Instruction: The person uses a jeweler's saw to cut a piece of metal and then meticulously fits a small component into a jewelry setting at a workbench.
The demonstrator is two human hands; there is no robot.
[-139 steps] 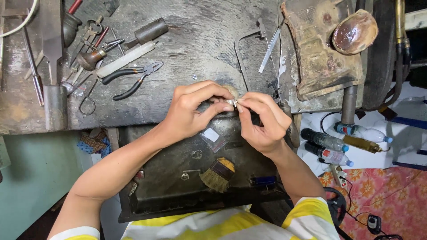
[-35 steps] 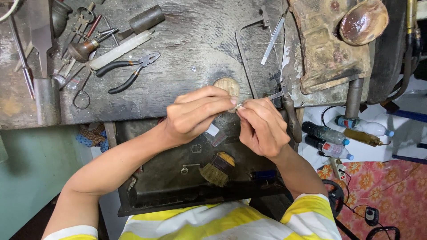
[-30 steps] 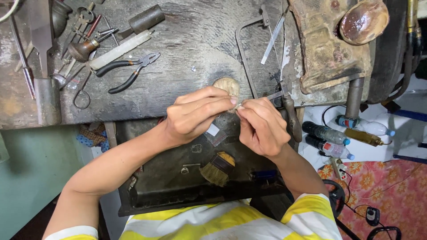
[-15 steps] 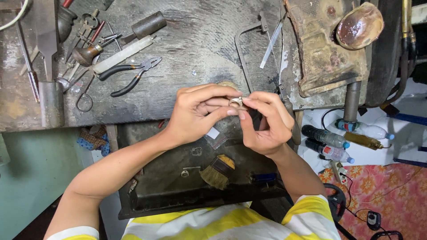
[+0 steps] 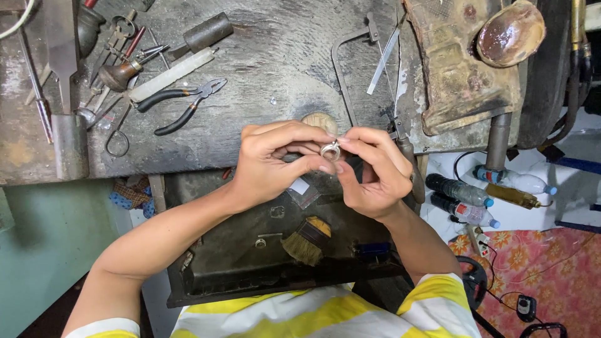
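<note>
A small silver ring (image 5: 330, 150) is pinched between the fingertips of both hands at the front edge of the dark workbench (image 5: 275, 69). My left hand (image 5: 278, 159) grips it from the left with thumb and fingers. My right hand (image 5: 372, 172) holds it from the right with thumb and forefinger. Both hands hover above an open dark drawer (image 5: 250, 263) under the bench.
Black-handled pliers (image 5: 181, 103), a white stick (image 5: 172, 74), files and other small tools lie at the bench's left. A jeweller's saw frame (image 5: 350, 69) and a worn block (image 5: 457, 62) with a shell dish (image 5: 510, 31) lie right. A brush (image 5: 307, 238) sits in the drawer. Bottles (image 5: 476, 188) lie on the floor.
The thin tool my right hand worked against the ring is no longer in its fingers. Both hands now pinch the ring itself, turned up toward the camera.
</note>
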